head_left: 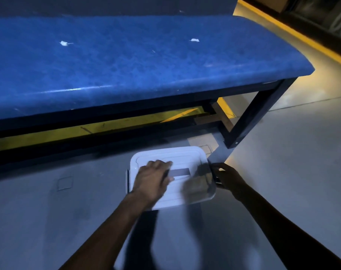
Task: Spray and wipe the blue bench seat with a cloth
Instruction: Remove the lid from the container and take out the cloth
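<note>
Head view shows the grip first: the left hand point(153, 179) lies on the lid of a white plastic box point(187, 158) that stands on the floor, fingers bent loosely over the lid's top, pressing more than clutching. The right hand point(227, 177) is at the box's right edge, fingers curled round what looks like a dark latch or handle point(214, 175) there; blur and shadow keep me from telling exactly which. I'd say the box is being opened, probably to get at the spray and the cloth, neither of which is visible.

To do this well, the left hand should hold the lid steady while the right frees the clip, then the far side, so the box doesn't skid on the smooth grey floor point(48, 211).

Just beyond the box stands the blue bench seat point(126, 61), long and padded on a dark frame point(249, 117). Its tabletop-like surface carries two small white scraps, one to the left point(63, 43) and one to the right point(194, 40), plus faint scuffs, so wiping has not begun. Yellow floor marking point(48, 133) shows under the bench and along the right wall.

No brand, label or writing can be read; a grey strip point(179, 172) on the lid is blank or too blurred.
</note>
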A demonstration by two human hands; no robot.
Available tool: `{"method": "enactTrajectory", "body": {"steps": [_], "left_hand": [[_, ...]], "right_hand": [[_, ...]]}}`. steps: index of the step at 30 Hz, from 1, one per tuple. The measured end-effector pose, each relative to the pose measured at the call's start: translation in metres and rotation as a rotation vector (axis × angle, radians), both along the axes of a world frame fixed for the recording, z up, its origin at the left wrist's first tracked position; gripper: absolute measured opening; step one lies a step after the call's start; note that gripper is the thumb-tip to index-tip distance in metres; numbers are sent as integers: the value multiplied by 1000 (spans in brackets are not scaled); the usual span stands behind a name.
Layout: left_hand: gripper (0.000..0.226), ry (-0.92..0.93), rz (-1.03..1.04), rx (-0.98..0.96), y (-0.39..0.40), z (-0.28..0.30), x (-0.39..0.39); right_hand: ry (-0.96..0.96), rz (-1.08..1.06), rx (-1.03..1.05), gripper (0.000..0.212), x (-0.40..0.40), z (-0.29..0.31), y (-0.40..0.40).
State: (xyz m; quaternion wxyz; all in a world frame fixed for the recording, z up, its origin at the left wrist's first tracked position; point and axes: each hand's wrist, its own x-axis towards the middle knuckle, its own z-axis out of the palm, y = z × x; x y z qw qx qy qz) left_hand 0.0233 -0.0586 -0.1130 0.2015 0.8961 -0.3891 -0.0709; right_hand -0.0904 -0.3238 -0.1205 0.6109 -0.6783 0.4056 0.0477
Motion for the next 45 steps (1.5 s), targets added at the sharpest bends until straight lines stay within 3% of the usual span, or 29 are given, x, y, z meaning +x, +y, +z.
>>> {"method": "enactTrajectory", "body": {"steps": [2,9,14,18,22,24,26,30,36,39,42,45], "left_hand": [[39,-65,-57,144,-17,-1,-3],[55,-290,-226,468,-24,15,-9],[53,-248,-154,508,-31,15,-16],[55,-418,-245,457,-18,16,-14],[55,-503,-183,208,13,41,-3],[50,-417,-69,51,46,55,10],[42,-210,132,-47,95,62,16],[36,-65,428,-102,212,37,19],[33,-14,708,123,284,-20,16],[12,128,840,128,282,-40,-1],[7,135,846,127,288,-68,-16],[13,233,808,295,308,-112,-23]], "right_hand": [[-20,-51,39,21,-2,-4,0],[-15,-136,88,30,-5,-18,4],[-52,-114,97,26,-10,-10,6],[-64,-108,111,20,-11,-6,7],[-88,-126,157,9,-9,-4,8],[-101,-80,152,13,-9,-2,9],[-102,-69,153,17,-8,-4,8],[-82,-91,150,25,-7,-13,3],[-63,-79,120,31,-8,-21,-2],[-50,-56,75,33,-7,-23,-4],[-41,2,35,28,-8,-23,-5],[-18,16,18,22,-8,-16,-5]]}}
